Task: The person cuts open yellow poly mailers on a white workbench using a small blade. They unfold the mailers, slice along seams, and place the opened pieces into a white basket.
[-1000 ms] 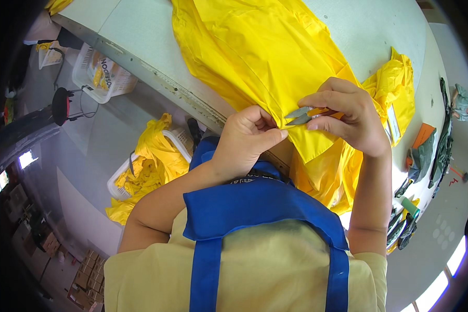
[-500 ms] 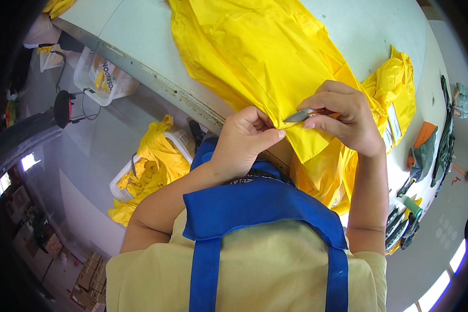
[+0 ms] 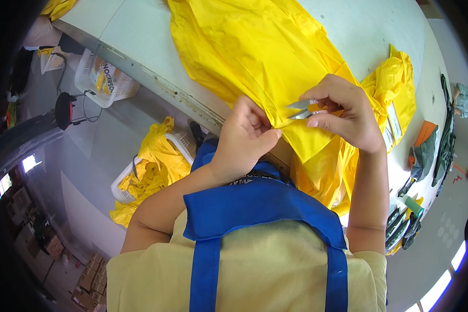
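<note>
A large piece of yellow fabric [image 3: 255,57] lies over the table's near edge and hangs down towards me. My left hand [image 3: 247,138] pinches its edge between thumb and fingers. In my right hand [image 3: 346,112] is a small pair of thread snips [image 3: 299,109], held just right of the pinched spot. The two blades are spread apart, pointing left, and sit over the cloth. Any thread between them is too fine to make out.
Pale table [image 3: 140,31] with a metal edge. More yellow fabric [image 3: 392,88] lies at right, beside dark green pieces [image 3: 424,153]. Below left stand a white basket [image 3: 122,190] heaped with yellow cloth and another white basket [image 3: 122,88]. A person's arm shows at the far upper left.
The snips' blades have gone from closed to spread, and my right hand has moved slightly up and away from the pinched edge. My left hand keeps its pinch.
</note>
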`<action>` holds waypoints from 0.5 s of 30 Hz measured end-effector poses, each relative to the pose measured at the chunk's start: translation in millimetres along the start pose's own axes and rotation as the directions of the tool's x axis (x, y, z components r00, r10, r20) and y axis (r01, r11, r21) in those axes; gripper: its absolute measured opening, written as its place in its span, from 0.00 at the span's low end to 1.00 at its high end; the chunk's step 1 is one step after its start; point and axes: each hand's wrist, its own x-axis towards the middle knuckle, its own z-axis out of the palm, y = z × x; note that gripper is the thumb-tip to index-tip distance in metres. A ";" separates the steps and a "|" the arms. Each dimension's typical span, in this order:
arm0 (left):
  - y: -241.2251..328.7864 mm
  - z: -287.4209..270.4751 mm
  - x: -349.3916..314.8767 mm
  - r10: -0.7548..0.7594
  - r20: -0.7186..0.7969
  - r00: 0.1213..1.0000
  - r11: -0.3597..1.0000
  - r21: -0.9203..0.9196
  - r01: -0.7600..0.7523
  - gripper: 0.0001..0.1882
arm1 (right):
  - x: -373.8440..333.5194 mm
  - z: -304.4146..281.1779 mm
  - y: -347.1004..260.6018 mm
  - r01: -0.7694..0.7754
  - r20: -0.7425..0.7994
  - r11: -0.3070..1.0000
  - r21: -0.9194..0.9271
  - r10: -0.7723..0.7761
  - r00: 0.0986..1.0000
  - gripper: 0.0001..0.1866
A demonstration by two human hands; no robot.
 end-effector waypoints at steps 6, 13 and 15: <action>14.0 -12.9 -1.9 0.052 0.086 0.995 0.928 0.363 -0.080 0.07 | -3.2 11.0 9.8 -0.109 -0.090 0.987 0.118 0.120 0.989 0.16; 15.9 -14.2 -3.2 0.132 0.127 0.983 0.808 0.561 -0.181 0.03 | -6.7 11.3 2.7 -0.064 -0.030 0.997 -0.052 0.062 0.998 0.16; 12.6 -14.5 -2.0 0.207 0.134 0.969 0.779 0.577 -0.246 0.04 | -6.9 11.8 1.3 -0.039 -0.018 0.994 -0.102 0.037 0.999 0.17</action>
